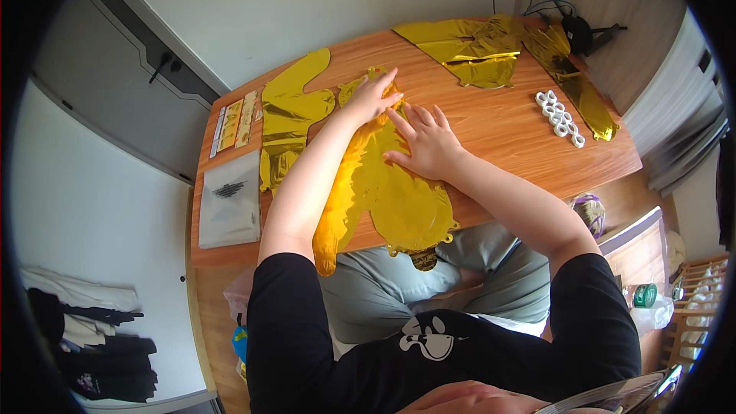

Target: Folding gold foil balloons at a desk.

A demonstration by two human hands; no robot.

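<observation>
A flat gold foil balloon (410, 203) lies before me, its lower end hanging over the table's near edge. Along its left side runs a crinkled, deeper orange-gold strip (337, 199). My left hand (372, 98) rests at the foil's far end, fingers stretched out, thumb toward the right. Just nearer, my right hand (426, 142) lies spread on the foil's right part. Neither hand grips anything. My left forearm hides part of the foil and the table left of it.
More gold foil balloons lie at the left (295, 111), the back (475, 50) and the right edge (575, 80). White ribbon-like rolls (560, 117) sit on the wooden table (506, 161). A clear plastic bag (230, 211) and printed card (230, 126) lie left; a black router (579, 33) stands back right.
</observation>
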